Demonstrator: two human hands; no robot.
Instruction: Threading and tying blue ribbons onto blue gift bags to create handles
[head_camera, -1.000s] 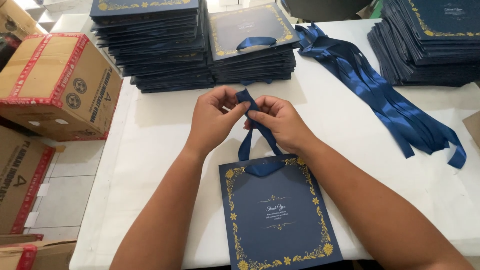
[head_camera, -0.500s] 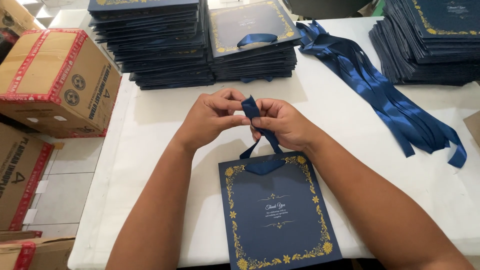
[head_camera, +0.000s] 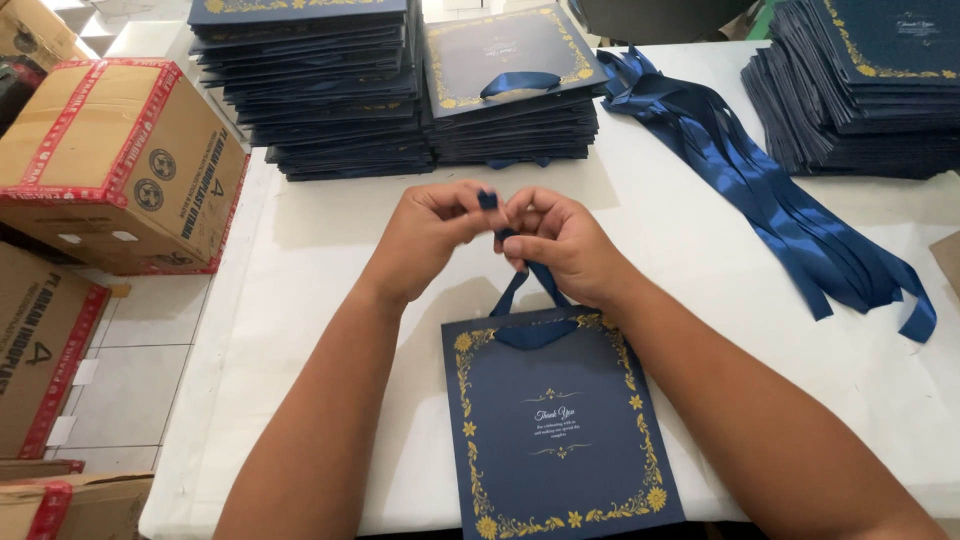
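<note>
Both hands (head_camera: 500, 235) pinched on ribbon (head_camera: 520, 290)

a packing workshop — stacked paper bags (head_camera: 320, 90), loose ribbons (head_camera: 770, 200), taped cartons (head_camera: 120, 160).

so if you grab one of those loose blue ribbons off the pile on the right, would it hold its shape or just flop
Probably flop: the loose ribbons lie limp and wavy on the white table, with their ends curling. Their glossy satin sheen suggests they would slip easily through fingers. They look thin and light, so one would likely drag or tangle with its neighbours rather than lift clean.
</note>
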